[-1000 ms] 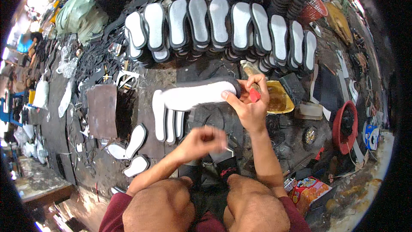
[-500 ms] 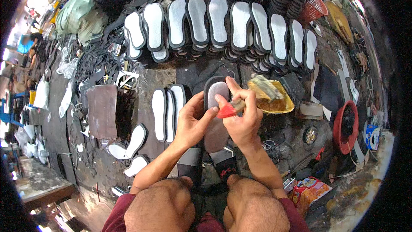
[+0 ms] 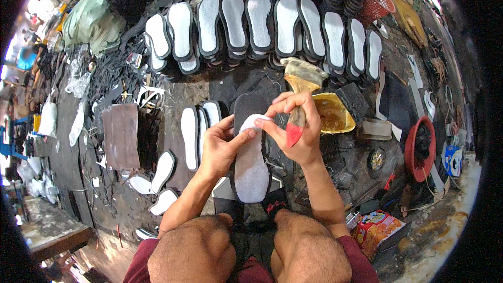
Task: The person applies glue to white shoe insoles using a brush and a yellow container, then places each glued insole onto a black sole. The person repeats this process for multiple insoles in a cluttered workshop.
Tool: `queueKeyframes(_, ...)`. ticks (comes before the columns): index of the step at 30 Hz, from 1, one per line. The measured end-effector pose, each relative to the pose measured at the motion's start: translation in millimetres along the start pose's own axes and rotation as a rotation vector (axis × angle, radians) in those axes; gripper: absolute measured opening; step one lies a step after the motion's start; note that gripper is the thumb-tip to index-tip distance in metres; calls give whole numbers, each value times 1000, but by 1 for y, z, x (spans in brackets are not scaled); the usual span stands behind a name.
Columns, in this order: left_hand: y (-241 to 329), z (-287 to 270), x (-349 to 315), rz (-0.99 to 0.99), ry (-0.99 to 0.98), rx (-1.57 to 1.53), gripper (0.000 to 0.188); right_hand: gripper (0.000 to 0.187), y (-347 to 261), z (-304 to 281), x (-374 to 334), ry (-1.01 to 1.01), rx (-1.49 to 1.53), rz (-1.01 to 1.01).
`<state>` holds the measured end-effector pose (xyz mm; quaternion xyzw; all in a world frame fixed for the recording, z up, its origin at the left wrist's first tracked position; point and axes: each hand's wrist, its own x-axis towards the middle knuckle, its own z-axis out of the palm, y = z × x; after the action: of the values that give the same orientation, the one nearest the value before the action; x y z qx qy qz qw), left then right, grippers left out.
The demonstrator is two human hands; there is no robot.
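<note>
In front of my knees, a black shoe sole (image 3: pixel 249 104) lies lengthwise with a white insole sheet (image 3: pixel 250 178) over it. The sheet's far end is folded back, baring the black surface beneath. My left hand (image 3: pixel 216 149) grips the sole's left edge, its thumb on the sheet. With thumb and index finger my right hand (image 3: pixel 303 144) pinches the folded end. The same hand also keeps a flat paintbrush (image 3: pixel 305 77) in its grasp, bristles pointing away from me and red handle tip near the palm. Just right of it sits a yellow tub (image 3: pixel 335 118) containing something amber.
A row of stacked soles with white insoles (image 3: pixel 260 21) curves across the far side. More finished-looking pairs (image 3: pixel 189 139) lie left of my hands, beside a brown board (image 3: pixel 121 136). To the right are a red basin (image 3: pixel 421 149) and a small round tin (image 3: pixel 376 160).
The insole sheet's far end has been peeled back toward me, exposing black. The sole shows lower, nearer my knees. The brush has swung from lying across to pointing away, off the tub.
</note>
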<state>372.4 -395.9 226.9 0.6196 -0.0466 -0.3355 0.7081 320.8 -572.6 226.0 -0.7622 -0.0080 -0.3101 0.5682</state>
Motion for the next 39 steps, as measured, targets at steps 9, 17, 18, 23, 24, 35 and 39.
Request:
queueKeyframes(9, 2, -3, -4, 33, -81, -39, 40, 53, 3, 6, 11, 25, -5, -127)
queueKeyframes(17, 1, -8, -5, 38, -112, 40, 37, 54, 1, 11, 8, 86, 28, -49)
queueKeyframes(18, -1, -9, -6, 39, -111, 29, 36, 54, -1, 17, 7, 149, 61, 21)
queueKeyframes(23, -12, -10, 0, 46, -119, 95, 35, 43, 20, 9, 1, 122, 810, 694)
queueKeyframes(24, -16, -7, 1, 42, -124, 80, 35, 36, 20, 8, 2, 149, 743, 667)
queueKeyframes(35, -19, -20, 9, 79, 182, -83, 30, 42, -7, -25, -44, -141, 113, 520)
queueKeyframes(39, -17, -23, 10, 43, 238, -138, 34, 43, -28, -15, -51, -146, -133, 455)
